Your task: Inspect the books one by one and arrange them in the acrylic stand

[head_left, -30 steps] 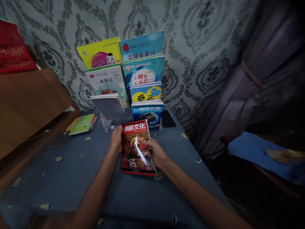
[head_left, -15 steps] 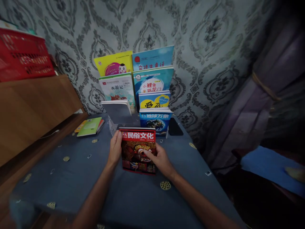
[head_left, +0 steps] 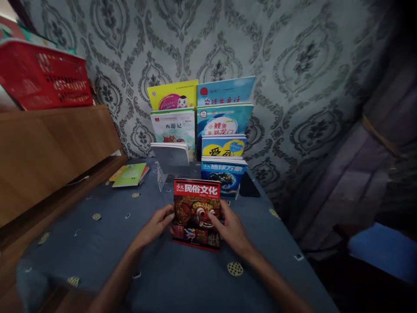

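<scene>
A book (head_left: 197,208) with a red title band and a mask picture on its cover stands nearly upright above the tablecloth. My right hand (head_left: 233,226) grips its right edge, thumb across the cover and fingers behind. At the left edge is my left hand (head_left: 159,221), its fingers bent against the side of the book, the tips partly hidden. Just behind is a clear tiered rack (head_left: 160,179). It bears a grey-backed book (head_left: 171,158), a white storybook (head_left: 174,126), a yellow book (head_left: 172,93), teal books (head_left: 224,117) and a blue earth book (head_left: 224,174).
Several thin booklets (head_left: 130,174) lie stacked at the left of the table (head_left: 107,243). A dark phone-like slab (head_left: 250,187) lies right of the rack. A red basket (head_left: 61,78) sits on a wooden cabinet (head_left: 58,148). A tied curtain (head_left: 352,182) hangs at right.
The view has shifted, so the scene sits farther right and lower. My left hand has slid down the book's left edge; my right hand keeps its grip.
</scene>
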A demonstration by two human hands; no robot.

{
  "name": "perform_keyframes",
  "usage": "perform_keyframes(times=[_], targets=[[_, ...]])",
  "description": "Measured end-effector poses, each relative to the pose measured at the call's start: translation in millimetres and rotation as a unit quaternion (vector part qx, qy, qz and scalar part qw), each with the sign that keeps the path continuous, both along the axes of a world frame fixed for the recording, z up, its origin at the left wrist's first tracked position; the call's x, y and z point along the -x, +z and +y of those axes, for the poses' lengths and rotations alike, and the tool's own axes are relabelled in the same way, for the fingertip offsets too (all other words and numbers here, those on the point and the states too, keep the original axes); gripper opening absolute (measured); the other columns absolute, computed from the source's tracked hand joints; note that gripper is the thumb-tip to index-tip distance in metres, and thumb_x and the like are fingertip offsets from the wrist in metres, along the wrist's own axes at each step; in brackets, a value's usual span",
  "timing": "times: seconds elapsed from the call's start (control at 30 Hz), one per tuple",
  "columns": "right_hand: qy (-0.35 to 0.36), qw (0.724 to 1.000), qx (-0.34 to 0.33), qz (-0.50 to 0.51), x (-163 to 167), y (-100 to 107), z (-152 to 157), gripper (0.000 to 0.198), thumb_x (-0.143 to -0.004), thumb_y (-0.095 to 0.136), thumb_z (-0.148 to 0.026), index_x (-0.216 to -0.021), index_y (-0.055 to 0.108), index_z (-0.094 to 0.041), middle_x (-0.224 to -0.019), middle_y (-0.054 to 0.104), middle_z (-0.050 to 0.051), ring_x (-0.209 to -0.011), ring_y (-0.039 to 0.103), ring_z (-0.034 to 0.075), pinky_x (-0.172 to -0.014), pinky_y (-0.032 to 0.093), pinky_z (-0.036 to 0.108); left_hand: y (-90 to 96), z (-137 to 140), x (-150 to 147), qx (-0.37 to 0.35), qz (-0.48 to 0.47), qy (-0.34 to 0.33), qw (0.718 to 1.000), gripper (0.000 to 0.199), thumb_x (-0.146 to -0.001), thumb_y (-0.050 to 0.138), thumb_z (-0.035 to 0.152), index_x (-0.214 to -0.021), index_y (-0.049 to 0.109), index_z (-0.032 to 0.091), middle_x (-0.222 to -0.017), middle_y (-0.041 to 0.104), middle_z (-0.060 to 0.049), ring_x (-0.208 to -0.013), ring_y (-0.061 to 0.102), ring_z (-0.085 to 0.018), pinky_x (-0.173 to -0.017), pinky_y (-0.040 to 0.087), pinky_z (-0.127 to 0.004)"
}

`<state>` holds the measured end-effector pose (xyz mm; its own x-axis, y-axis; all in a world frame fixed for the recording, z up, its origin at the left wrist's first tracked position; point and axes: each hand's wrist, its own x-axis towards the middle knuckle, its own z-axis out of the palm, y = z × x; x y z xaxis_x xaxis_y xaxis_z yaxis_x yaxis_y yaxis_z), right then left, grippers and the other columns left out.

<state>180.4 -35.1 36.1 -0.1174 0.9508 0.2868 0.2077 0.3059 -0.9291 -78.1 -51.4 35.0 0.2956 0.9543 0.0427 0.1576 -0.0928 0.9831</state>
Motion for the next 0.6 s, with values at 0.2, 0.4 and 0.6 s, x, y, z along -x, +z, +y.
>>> perform_keyframes(times=[0.2, 0.4, 0.6], targets=[[0.065, 0.991, 0.085, 0.074, 15.0, -9.0, 6.4, 0.052, -0.078, 0.067, -0.042, -0.125, 0.058, -0.021, -0.093, 0.075, 0.004, -0.049, 0.060, 0.015, -0.033, 0.044, 0.025, -11.9, 12.4, 20.3, 0.049, -0.005, 0.027, 0.998, 0.056, -0.071, 0.075, 0.070, -0.088, 0.063, 0.018, -0.070, 0.057, 0.002, -0.057, 0.054, -0.012, -0.051, 0.047, -0.023], [0.112, 0.984, 0.100, 0.095, 44.3, -8.0, 37.5, 0.051, -0.071, 0.066, -0.037, -0.119, 0.059, -0.021, -0.092, 0.074, 0.003, -0.052, 0.063, 0.014, -0.034, 0.044, 0.021, -7.7, 22.9, 42.8, 0.070, -0.013, 0.078, 0.994, 0.052, -0.068, 0.079, 0.062, -0.090, 0.064, 0.017, -0.073, 0.062, 0.001, -0.057, 0.055, -0.012, -0.052, 0.045, -0.023], [0.106, 0.987, 0.090, 0.086, 67.2, -4.1, 65.9, 0.045, -0.070, 0.064, -0.035, -0.113, 0.061, -0.022, -0.093, 0.076, 0.001, -0.053, 0.063, 0.013, -0.036, 0.045, 0.020, 0.5, 45.4, 58.4, 0.058, -0.005, 0.126, 0.990, 0.045, -0.063, 0.080, 0.054, -0.085, 0.065, 0.018, -0.071, 0.063, 0.000, -0.057, 0.055, -0.012, -0.049, 0.040, -0.022]])
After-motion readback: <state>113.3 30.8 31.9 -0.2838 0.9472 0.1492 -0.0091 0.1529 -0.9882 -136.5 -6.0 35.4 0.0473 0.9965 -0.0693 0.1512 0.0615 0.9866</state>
